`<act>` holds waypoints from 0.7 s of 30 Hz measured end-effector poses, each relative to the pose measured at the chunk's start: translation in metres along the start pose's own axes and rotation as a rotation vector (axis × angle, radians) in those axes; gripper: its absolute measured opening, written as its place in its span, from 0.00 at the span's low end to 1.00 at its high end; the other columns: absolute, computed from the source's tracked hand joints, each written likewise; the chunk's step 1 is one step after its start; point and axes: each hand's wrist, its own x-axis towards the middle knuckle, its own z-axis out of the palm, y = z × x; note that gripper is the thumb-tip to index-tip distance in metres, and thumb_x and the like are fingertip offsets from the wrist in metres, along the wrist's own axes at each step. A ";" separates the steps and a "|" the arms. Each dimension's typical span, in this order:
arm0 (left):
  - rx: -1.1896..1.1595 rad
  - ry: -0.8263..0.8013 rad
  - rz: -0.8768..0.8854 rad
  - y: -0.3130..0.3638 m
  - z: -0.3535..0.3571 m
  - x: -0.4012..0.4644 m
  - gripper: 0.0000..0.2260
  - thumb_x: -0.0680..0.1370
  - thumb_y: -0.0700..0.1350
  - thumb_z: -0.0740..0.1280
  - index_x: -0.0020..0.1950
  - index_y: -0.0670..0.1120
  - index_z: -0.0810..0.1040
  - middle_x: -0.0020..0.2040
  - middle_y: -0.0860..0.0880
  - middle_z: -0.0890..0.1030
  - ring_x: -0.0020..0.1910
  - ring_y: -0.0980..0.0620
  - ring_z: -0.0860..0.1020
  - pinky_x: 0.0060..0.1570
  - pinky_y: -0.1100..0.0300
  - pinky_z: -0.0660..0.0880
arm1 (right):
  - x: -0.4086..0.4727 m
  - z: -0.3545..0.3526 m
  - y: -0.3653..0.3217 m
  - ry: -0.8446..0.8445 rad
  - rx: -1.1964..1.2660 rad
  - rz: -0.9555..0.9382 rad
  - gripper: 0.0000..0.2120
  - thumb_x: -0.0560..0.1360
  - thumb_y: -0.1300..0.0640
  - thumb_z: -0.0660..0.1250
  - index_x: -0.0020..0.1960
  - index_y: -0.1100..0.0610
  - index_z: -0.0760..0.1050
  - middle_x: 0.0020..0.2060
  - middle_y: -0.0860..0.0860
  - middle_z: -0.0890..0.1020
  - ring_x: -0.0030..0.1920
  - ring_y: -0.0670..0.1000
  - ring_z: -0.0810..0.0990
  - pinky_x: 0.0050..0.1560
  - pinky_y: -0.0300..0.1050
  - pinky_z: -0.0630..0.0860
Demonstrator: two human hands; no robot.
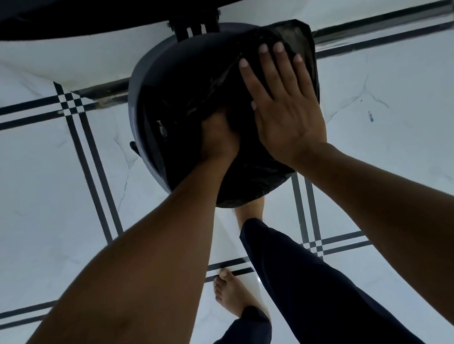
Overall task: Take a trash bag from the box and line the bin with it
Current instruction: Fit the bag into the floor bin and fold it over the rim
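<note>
A round dark grey bin (138, 108) stands on the tiled floor below me. A black trash bag (252, 177) is draped over its right and near rim and hangs into its mouth. My left hand (218, 135) reaches down inside the bin, pressed into the bag; its fingers are hidden in the dark plastic. My right hand (283, 102) lies flat, fingers spread, on the bag over the bin's right side. A flap of the bag (294, 32) sticks out past the far right rim. No box is in view.
White marble-look floor tiles (37, 195) with black double lines surround the bin. A white wall base (78, 61) runs behind it. A dark curved edge (86, 14) fills the top of the view. My bare feet (232, 291) and dark trousers stand just before the bin.
</note>
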 end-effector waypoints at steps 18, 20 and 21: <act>0.186 -0.051 -0.029 -0.011 -0.051 -0.028 0.38 0.78 0.61 0.66 0.82 0.47 0.56 0.81 0.42 0.59 0.80 0.41 0.57 0.78 0.49 0.53 | 0.002 -0.008 0.002 0.025 0.212 0.045 0.29 0.82 0.49 0.57 0.80 0.58 0.61 0.80 0.62 0.60 0.81 0.62 0.56 0.80 0.60 0.53; 0.207 0.088 0.073 -0.014 -0.072 -0.048 0.30 0.82 0.55 0.63 0.81 0.45 0.61 0.79 0.42 0.66 0.78 0.41 0.62 0.77 0.54 0.54 | 0.007 -0.017 0.004 0.013 0.389 0.152 0.30 0.80 0.49 0.61 0.79 0.59 0.62 0.79 0.62 0.61 0.79 0.63 0.59 0.78 0.60 0.61; 0.235 0.153 0.103 -0.012 -0.083 -0.057 0.28 0.83 0.55 0.62 0.80 0.45 0.62 0.78 0.42 0.67 0.78 0.40 0.63 0.77 0.54 0.55 | 0.011 -0.021 0.007 -0.010 0.484 0.228 0.30 0.80 0.50 0.61 0.79 0.58 0.61 0.79 0.61 0.61 0.78 0.63 0.61 0.75 0.59 0.66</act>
